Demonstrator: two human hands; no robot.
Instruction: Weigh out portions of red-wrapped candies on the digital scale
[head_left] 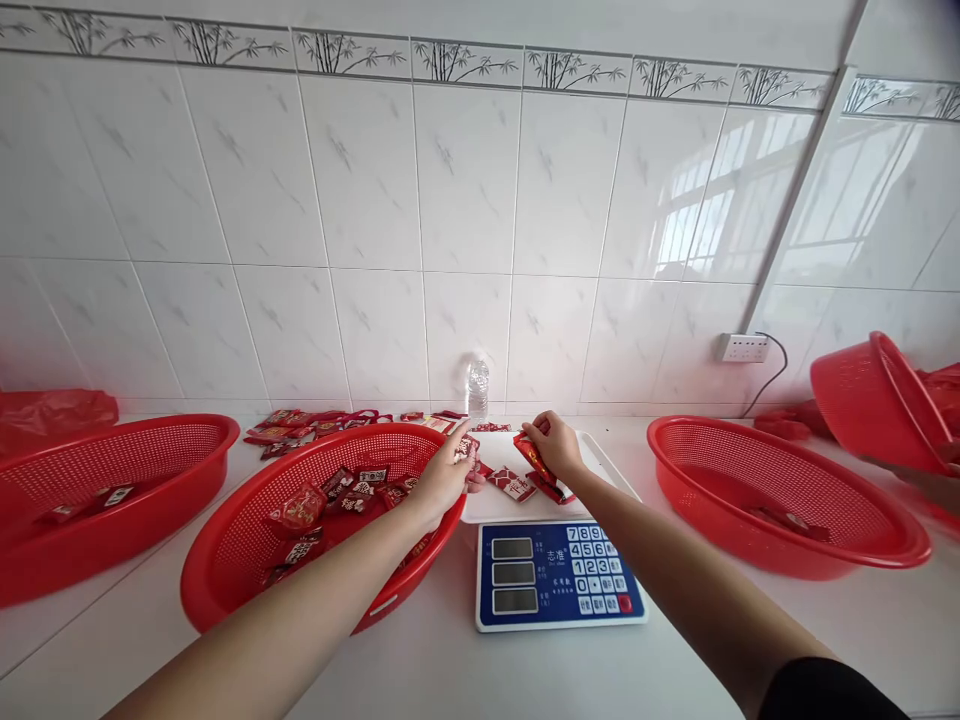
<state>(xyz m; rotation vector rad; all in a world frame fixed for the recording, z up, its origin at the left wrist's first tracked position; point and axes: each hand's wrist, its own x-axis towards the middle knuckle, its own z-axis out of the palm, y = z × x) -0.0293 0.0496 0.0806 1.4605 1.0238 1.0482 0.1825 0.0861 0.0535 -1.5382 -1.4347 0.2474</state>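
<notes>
My left hand (448,470) is closed round a small red snack packet (466,449) at the right rim of a red plastic basket (206,545). Several more red packets (304,507) lie in that basket. Over the white pan (480,512) of a digital scale (559,577), my right hand (553,447) pinches a red and black packet (531,455). A red and white packet (514,484) rests on the pan between my hands. The scale's three displays look blank.
Red baskets stand at the left (217,440) and right (750,440), each with a few packets. Packets (300,428) and a clear plastic bottle (478,388) are by the tiled wall. At far right, another person's hand (919,483) is beside a tilted red basket (855,400).
</notes>
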